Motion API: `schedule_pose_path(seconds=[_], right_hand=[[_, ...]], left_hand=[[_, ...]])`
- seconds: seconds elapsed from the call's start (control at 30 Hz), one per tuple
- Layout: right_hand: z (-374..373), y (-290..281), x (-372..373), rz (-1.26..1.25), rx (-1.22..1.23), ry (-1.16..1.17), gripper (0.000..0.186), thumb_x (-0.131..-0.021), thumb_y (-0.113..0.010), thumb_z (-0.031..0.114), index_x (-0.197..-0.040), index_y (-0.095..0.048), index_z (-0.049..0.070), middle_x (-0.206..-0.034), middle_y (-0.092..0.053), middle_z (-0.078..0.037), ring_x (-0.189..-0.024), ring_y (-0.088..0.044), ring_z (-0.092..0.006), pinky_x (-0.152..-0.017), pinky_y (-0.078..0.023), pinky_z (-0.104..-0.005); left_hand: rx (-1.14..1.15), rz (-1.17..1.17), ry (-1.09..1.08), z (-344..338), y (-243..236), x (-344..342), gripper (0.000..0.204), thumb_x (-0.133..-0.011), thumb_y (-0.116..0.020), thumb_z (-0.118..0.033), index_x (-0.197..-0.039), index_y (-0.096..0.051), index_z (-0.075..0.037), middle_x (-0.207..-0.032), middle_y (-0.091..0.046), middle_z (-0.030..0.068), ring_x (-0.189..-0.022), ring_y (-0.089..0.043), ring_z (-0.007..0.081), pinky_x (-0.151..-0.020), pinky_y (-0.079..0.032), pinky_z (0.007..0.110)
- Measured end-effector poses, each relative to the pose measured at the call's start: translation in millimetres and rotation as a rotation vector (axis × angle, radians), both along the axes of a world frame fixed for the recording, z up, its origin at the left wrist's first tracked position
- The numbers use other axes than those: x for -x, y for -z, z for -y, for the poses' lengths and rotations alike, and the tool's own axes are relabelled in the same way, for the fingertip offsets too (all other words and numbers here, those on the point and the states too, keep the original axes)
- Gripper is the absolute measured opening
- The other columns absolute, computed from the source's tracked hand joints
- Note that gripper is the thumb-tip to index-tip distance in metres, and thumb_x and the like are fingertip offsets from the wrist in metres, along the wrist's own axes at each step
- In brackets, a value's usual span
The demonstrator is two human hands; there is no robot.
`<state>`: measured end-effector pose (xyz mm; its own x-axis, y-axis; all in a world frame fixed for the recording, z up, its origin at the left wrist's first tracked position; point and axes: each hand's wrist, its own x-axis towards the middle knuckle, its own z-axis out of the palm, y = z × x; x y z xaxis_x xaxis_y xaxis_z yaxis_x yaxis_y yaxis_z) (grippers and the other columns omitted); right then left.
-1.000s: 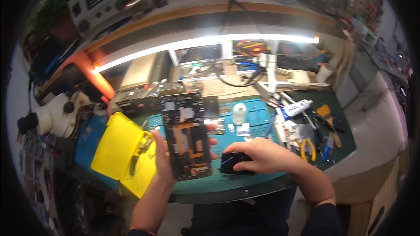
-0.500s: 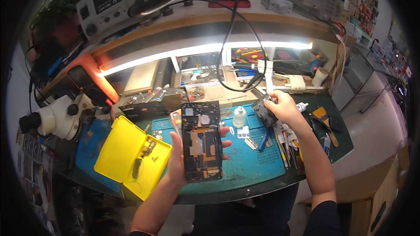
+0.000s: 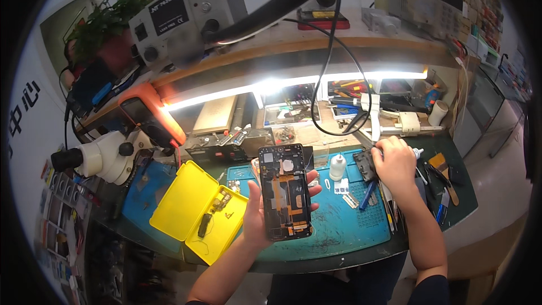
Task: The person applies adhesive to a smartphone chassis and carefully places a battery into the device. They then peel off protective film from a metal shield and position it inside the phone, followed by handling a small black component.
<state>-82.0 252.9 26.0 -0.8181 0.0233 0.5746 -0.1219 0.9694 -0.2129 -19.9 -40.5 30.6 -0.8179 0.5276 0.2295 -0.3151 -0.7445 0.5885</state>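
Observation:
My left hand [image 3: 255, 220] is wrapped round an opened phone [image 3: 282, 192], holding it upright above the mat. Bare inner parts and orange flex cables face me; the fingertips show at its right edge. At the right of the mat, my right hand [image 3: 397, 164] is closed on a small dark flat part [image 3: 365, 165], its fingers hiding the right side. A blue-handled tool [image 3: 368, 195] lies just below that part. Left of it stands a white dropper bottle [image 3: 337, 168]. To the left of the phone an open yellow case [image 3: 180, 203] holds small metal pieces and a dark strip.
The blue mat [image 3: 333, 231] covers the bench. Tweezers and a wooden-handled tool [image 3: 446, 178] lie at the right. A white microscope [image 3: 99, 158] and orange-cased multimeter [image 3: 151, 116] stand at the left. A black cable [image 3: 324, 118] hangs in a loop over the bench.
The whole view has shifted, so the bench appears farther right and lower. My right hand has lowered the dark part slightly. The phone stays in my left hand, tilted a little differently.

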Motion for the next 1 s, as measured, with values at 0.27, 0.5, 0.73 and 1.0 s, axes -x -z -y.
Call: schedule_pose_path(seconds=[0.27,0.5,0.73,1.0], right_hand=[[86,-61,-55,0.076,0.347,-0.534,0.019,-0.093,-0.066,0.024,-0.082,-0.067,0.008,-0.073,-0.066,-0.007,-0.064,-0.066,-0.0244,-0.057,-0.05,-0.0352],[100,-17,-52,-0.054,0.545,-0.647,0.006,-0.091,-0.066,0.007,-0.086,-0.068,0.005,-0.075,-0.067,-0.009,-0.059,-0.063,-0.0238,-0.051,-0.046,-0.0338],[101,4,-52,-0.046,0.67,-0.724,0.01,-0.094,-0.063,0.006,-0.085,-0.065,0.002,-0.076,-0.067,-0.008,-0.057,-0.065,-0.0152,-0.047,-0.047,-0.0267],[100,14,-48,-0.007,0.711,-0.74,0.013,-0.096,-0.063,0.009,-0.087,-0.063,0.0,-0.085,-0.067,-0.012,-0.058,-0.068,-0.0154,-0.049,-0.051,-0.0253]], left_hand=[[0.016,-0.026,-0.142,4,-1,3,0.095,-0.094,-0.026,-0.075,-0.154,-0.022,-0.002,-0.157,-0.029,0.0211,-0.14,-0.039,0.0338,-0.115,-0.037,0.049],[0.044,0.021,-0.076,3,10,3,0.1,-0.092,-0.026,-0.078,-0.155,-0.021,-0.001,-0.158,-0.031,0.0161,-0.137,-0.045,0.03,-0.103,-0.051,0.046],[-0.033,0.143,0.005,-2,22,-3,0.08,-0.102,-0.018,-0.063,-0.152,-0.029,-0.002,-0.149,-0.045,0.0163,-0.13,-0.053,0.0286,-0.105,-0.049,0.041],[0.073,0.185,-0.054,-4,17,-6,0.075,-0.104,-0.019,-0.06,-0.148,-0.036,-0.003,-0.14,-0.054,0.0136,-0.123,-0.059,0.0243,-0.099,-0.053,0.038]])
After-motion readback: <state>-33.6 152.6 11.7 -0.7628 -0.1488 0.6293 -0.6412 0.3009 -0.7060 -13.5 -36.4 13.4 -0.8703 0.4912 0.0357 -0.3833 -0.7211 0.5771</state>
